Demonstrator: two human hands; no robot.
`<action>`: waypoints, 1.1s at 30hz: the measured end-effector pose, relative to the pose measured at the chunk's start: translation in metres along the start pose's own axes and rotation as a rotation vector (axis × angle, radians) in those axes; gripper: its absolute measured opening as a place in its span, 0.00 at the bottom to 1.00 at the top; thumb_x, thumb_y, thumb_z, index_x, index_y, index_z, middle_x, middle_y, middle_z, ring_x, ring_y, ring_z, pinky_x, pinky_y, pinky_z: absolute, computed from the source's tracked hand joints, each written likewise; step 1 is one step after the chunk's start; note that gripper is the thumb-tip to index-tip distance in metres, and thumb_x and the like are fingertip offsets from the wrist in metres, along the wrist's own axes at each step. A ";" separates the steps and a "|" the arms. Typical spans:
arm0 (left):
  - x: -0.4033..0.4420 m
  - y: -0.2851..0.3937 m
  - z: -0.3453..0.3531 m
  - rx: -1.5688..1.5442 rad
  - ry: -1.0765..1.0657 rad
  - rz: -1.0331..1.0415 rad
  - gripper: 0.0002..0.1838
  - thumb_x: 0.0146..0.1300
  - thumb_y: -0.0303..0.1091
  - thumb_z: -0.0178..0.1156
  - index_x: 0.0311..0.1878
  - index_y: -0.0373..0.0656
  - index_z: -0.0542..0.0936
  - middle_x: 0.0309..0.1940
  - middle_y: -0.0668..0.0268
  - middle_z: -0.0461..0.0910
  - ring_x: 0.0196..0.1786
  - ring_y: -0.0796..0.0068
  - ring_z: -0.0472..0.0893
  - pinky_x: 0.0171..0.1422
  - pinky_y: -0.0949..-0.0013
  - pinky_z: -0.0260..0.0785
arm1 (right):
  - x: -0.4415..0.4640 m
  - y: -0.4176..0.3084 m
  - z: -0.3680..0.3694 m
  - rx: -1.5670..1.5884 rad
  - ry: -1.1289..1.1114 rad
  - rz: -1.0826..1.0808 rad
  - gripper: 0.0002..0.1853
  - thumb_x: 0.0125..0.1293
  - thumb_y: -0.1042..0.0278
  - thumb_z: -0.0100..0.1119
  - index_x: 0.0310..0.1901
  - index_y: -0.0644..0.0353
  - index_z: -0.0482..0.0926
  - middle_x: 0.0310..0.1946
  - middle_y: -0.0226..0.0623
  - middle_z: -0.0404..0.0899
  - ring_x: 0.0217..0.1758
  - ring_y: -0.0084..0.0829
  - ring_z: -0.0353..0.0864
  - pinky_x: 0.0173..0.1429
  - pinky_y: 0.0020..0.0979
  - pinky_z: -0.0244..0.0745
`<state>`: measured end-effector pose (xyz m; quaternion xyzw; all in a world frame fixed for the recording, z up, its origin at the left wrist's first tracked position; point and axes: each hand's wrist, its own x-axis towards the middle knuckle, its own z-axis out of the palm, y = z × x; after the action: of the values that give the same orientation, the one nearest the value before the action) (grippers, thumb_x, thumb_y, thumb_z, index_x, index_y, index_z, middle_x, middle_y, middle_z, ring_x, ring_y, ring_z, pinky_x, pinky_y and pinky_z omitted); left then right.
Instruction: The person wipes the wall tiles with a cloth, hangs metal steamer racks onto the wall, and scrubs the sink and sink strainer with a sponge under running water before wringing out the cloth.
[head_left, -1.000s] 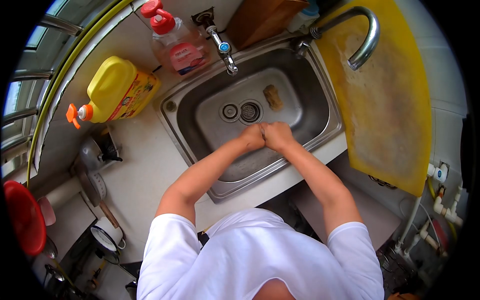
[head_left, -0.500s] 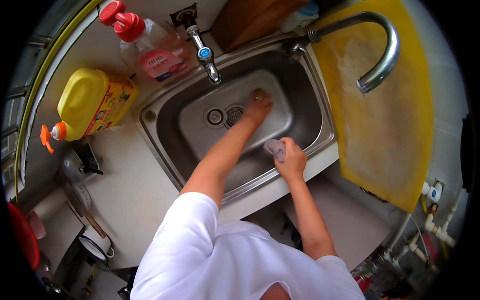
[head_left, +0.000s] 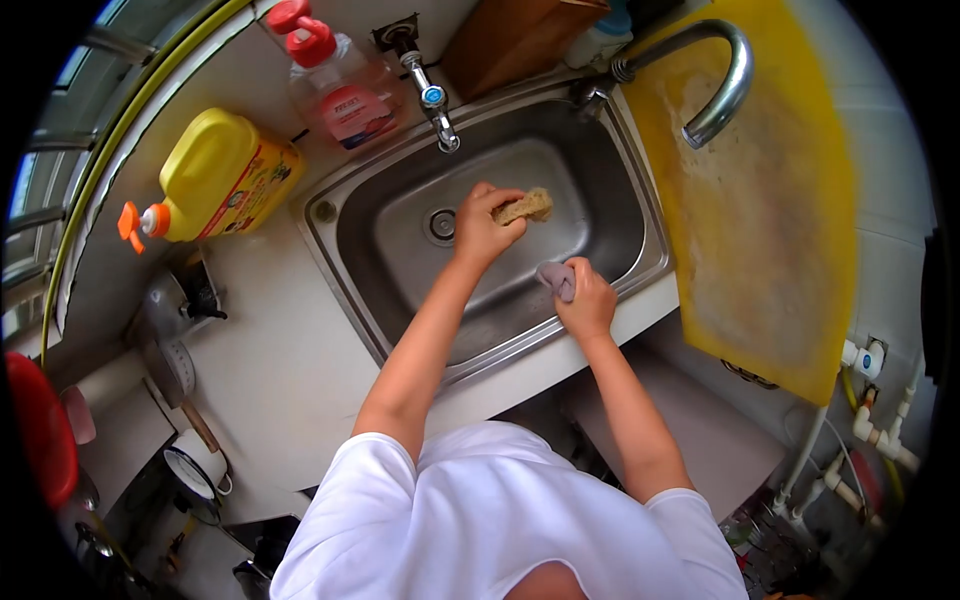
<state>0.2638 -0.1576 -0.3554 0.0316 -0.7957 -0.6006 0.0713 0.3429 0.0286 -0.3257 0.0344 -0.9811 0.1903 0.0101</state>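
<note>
Over the metal sink (head_left: 655,235), my left hand (head_left: 484,225) grips a tan sponge-like piece (head_left: 527,206) between thumb and fingers, above the basin floor beside the drain (head_left: 440,226). My right hand (head_left: 588,300) is closed round a crumpled greyish-purple cloth (head_left: 557,281) near the front right rim of the sink. Part of the cloth sticks out from the fist toward the basin. The two hands are apart.
A curved faucet (head_left: 735,90) arches at the right, before a yellow board (head_left: 760,220). A small tap (head_left: 437,105) points over the back rim. Left of it stand a clear bottle (head_left: 350,105) and a yellow jug (head_left: 235,180).
My hands have come apart from where they met over the sink. My left hand reached into the basin and picked up the tan piece. The cloth now shows in my right hand.
</note>
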 end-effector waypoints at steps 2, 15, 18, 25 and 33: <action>-0.003 0.033 -0.024 -0.029 -0.006 0.006 0.18 0.39 0.31 0.69 0.39 0.44 0.84 0.32 0.62 0.79 0.37 0.63 0.81 0.44 0.67 0.74 | -0.001 -0.002 -0.001 -0.008 -0.008 -0.006 0.17 0.46 0.71 0.65 0.39 0.52 0.73 0.28 0.40 0.80 0.34 0.46 0.81 0.37 0.44 0.74; -0.080 -0.063 -0.027 -0.224 -0.053 -0.364 0.13 0.45 0.26 0.71 0.36 0.40 0.81 0.34 0.65 0.81 0.37 0.74 0.80 0.44 0.71 0.71 | 0.002 0.002 -0.002 0.045 -0.040 0.134 0.23 0.48 0.66 0.71 0.46 0.56 0.72 0.37 0.45 0.82 0.40 0.46 0.83 0.43 0.41 0.76; -0.085 -0.022 -0.039 -0.396 0.008 -0.362 0.14 0.45 0.24 0.70 0.37 0.39 0.80 0.35 0.67 0.79 0.38 0.76 0.77 0.46 0.72 0.69 | 0.008 0.028 0.027 0.753 0.039 0.247 0.21 0.52 0.68 0.70 0.48 0.56 0.73 0.40 0.39 0.83 0.43 0.39 0.83 0.44 0.37 0.76; -0.086 0.032 -0.061 -0.288 0.036 -0.128 0.15 0.47 0.23 0.71 0.39 0.40 0.79 0.38 0.70 0.77 0.41 0.80 0.76 0.47 0.75 0.69 | -0.001 -0.071 -0.008 1.761 -0.255 0.586 0.27 0.57 0.75 0.69 0.56 0.49 0.68 0.51 0.30 0.77 0.55 0.31 0.77 0.59 0.39 0.71; -0.089 0.078 -0.082 -0.265 0.033 -0.028 0.15 0.45 0.27 0.72 0.38 0.41 0.80 0.42 0.66 0.77 0.47 0.73 0.76 0.54 0.69 0.67 | 0.005 -0.082 -0.008 1.869 -0.123 0.517 0.27 0.55 0.84 0.65 0.53 0.49 0.67 0.48 0.33 0.77 0.51 0.30 0.79 0.58 0.35 0.74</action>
<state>0.3667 -0.2023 -0.2651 0.0426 -0.7077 -0.7007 0.0795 0.3438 -0.0446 -0.2878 -0.1780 -0.4103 0.8870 -0.1147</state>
